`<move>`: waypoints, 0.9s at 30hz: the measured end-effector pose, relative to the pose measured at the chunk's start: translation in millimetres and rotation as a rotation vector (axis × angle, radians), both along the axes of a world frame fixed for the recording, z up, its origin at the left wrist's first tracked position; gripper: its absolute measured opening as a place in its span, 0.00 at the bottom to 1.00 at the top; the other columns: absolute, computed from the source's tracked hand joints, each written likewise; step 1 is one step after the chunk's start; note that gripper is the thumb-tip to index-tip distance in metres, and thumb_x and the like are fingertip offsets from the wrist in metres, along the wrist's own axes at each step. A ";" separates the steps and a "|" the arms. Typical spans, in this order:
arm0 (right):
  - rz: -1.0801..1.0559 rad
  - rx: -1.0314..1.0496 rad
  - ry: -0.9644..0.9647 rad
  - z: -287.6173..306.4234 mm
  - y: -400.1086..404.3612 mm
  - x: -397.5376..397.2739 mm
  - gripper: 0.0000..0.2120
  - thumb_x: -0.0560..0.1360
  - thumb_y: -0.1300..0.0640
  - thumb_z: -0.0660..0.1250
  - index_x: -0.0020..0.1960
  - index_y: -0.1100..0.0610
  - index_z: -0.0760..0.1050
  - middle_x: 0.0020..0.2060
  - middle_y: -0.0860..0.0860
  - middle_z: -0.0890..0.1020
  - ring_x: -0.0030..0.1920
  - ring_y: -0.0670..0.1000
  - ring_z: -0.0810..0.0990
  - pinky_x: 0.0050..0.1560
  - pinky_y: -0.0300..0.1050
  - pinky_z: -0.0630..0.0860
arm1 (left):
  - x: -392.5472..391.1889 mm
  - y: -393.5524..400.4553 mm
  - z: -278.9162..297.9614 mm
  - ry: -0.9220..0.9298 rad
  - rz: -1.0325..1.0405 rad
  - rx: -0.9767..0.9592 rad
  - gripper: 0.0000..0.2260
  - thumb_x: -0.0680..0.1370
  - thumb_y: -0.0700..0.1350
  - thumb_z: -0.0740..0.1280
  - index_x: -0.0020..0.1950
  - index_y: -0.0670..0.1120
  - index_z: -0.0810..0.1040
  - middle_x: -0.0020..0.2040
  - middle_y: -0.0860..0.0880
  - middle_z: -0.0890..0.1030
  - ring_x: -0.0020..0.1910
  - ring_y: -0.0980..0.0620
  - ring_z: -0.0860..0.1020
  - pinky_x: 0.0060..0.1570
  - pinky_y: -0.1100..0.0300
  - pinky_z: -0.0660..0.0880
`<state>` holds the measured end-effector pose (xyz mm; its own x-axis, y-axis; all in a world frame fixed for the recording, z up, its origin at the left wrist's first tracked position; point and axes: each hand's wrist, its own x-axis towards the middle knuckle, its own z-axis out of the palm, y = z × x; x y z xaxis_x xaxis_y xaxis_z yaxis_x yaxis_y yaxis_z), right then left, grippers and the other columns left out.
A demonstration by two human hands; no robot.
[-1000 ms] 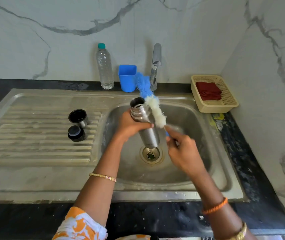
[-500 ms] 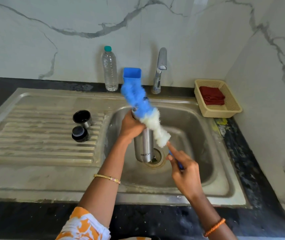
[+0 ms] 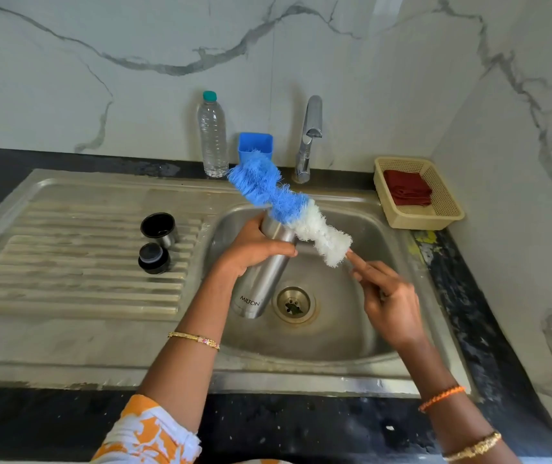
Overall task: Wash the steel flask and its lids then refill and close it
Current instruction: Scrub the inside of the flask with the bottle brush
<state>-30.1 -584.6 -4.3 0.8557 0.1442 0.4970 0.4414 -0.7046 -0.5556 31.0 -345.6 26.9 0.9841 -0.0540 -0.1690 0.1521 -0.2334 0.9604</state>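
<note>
1. My left hand (image 3: 254, 249) is wrapped round the upper body of the flask (image 3: 261, 279), fingers and thumb curled on the steel.
2. The flask is over the sink (image 3: 351, 336) basin, tilted, mouth up and toward the back, base low beside the drain (image 3: 294, 303). "MILTON" reads near its base.
3. My right hand (image 3: 388, 303) grips the brush (image 3: 288, 205) by its handle; the forefinger lies straight toward the bristles, the other fingers are curled. The handle itself is mostly hidden in the hand.
4. The brush slants up and to the left: white bristles next to my hand, blue bristles at the far end. The blue part crosses in front of the flask mouth; I cannot tell whether it touches the rim.
5. Two lids sit on the draining board (image 3: 67, 262), left of the basin: the cup lid (image 3: 158, 226) at the back, open side up, and the stopper (image 3: 154, 258) just in front of it.
6. At the back wall: a bottle (image 3: 212, 135) with a green cap, a blue cup (image 3: 255, 145) and the tap (image 3: 308, 139).
7. To the right of the basin, a basket (image 3: 435, 216) holds a folded red cloth (image 3: 407, 188).
</note>
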 end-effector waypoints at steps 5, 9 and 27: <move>0.111 -0.014 -0.112 4.0 9.9 42.0 0.22 0.75 0.71 0.62 0.65 0.54 0.74 0.46 0.52 0.81 0.44 0.52 0.82 0.41 0.53 0.80 | -6.7 -8.9 13.5 0.046 -0.193 -0.040 0.23 0.61 0.39 0.78 0.48 0.54 0.74 0.47 0.54 0.79 0.47 0.58 0.78 0.47 0.62 0.76; 0.134 -0.036 -0.179 8.4 5.0 59.5 0.22 0.74 0.74 0.61 0.64 0.58 0.76 0.47 0.55 0.81 0.46 0.54 0.83 0.41 0.55 0.80 | -3.9 -4.6 22.4 0.070 -0.195 -0.020 0.21 0.59 0.40 0.79 0.48 0.50 0.76 0.45 0.51 0.81 0.45 0.53 0.80 0.44 0.59 0.78; -0.195 -0.243 0.007 16.8 34.3 -9.0 0.28 0.73 0.67 0.66 0.69 0.47 0.70 0.43 0.49 0.78 0.32 0.55 0.78 0.26 0.47 0.74 | -4.9 -27.1 -0.8 -0.305 0.373 0.805 0.30 0.63 0.50 0.79 0.61 0.50 0.72 0.53 0.50 0.81 0.54 0.47 0.78 0.56 0.50 0.67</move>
